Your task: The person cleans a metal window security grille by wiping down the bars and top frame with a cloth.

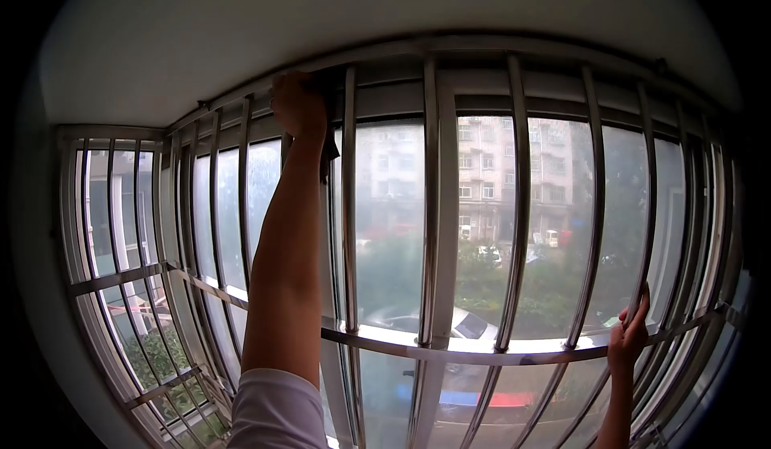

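Note:
My left hand is raised high at the top rail of a metal window grille, its fingers closed. A dark cloth hangs from beside that hand, against the upper bars; the fingers hide much of it. Lower down on the right, my right hand is wrapped round an upright metal bar just above the horizontal crossbar.
Glass panes stand behind the bars, hazy in places. Another barred window is at the left. The ceiling runs close above the grille. Outside are a building, greenery and a parked car.

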{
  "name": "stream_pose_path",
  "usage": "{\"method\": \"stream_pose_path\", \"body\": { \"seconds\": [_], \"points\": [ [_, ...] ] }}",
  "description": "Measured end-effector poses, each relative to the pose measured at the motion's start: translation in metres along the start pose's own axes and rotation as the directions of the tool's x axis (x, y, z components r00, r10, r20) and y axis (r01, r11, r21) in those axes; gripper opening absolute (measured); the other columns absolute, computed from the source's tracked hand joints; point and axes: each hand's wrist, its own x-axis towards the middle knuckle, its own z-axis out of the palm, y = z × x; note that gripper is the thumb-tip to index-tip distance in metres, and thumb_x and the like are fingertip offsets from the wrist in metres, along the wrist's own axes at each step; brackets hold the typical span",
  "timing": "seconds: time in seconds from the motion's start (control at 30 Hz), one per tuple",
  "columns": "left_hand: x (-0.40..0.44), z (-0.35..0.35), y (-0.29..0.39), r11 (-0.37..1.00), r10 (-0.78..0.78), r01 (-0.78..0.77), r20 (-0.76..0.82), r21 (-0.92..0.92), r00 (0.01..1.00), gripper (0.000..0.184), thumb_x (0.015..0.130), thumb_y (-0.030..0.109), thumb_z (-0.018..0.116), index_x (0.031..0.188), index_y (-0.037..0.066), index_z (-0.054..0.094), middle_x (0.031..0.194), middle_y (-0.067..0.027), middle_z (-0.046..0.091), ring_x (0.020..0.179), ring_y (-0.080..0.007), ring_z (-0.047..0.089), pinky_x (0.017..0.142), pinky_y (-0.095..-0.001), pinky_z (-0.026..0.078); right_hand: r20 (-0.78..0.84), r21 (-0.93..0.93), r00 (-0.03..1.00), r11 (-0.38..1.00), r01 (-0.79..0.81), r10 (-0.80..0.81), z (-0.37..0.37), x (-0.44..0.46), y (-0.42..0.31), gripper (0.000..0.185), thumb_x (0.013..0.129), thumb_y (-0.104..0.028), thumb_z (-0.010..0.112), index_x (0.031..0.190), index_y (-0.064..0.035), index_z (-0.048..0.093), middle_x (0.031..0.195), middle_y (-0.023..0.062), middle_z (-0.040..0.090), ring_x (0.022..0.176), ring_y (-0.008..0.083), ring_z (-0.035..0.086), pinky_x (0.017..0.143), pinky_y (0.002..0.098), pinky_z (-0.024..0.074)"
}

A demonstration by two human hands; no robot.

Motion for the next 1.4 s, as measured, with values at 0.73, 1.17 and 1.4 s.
{"method": "stream_pose_path", "body": {
  "seconds": [0.73,1.17,1.4],
  "points": [
    [-0.004,-0.011,0.128,0.95,0.268,-0.188,0.349,-0.247,0.898,0.022,0.066,0.022,0.079,0.086,0.015,0.073,0.089,-0.0076,0.07,0.081,-0.0239,0.067,0.073,-0.036,0.052,-0.019,0.044,1.0,0.999,0.004,-0.003,0.002,0.0,-0.005,0.086,0.065,0.004,0.041,0.148,-0.0104,0.024,0.073,0.0096,0.049,0.057,0.0213,0.049,0.055,0.0303,0.0436],
    [0.0,-0.003,0.092,0.992,0.124,-0.108,0.283,-0.072,0.951,0.03,0.063,0.031,0.08,0.083,0.013,0.067,0.088,-0.0082,0.066,0.086,-0.0304,0.063,0.074,-0.0404,0.05,0.026,-0.019,0.999,1.0,0.021,-0.02,-0.004,0.003,-0.004,0.088,0.062,0.001,0.043,0.147,-0.0055,0.025,0.068,0.01,0.051,0.055,0.0222,0.055,0.054,0.0316,0.0474],
    [0.013,-0.006,0.075,0.983,0.071,0.0,0.378,-0.184,0.923,0.029,0.066,0.036,0.079,0.088,0.018,0.073,0.091,-0.0069,0.07,0.087,-0.0276,0.066,0.076,-0.0398,0.051,0.051,0.005,0.999,1.0,0.013,-0.014,-0.005,0.002,-0.004,0.088,0.062,0.001,0.044,0.147,-0.005,0.023,0.068,0.0102,0.052,0.055,0.0228,0.056,0.055,0.0323,0.0487]
  ]
}}
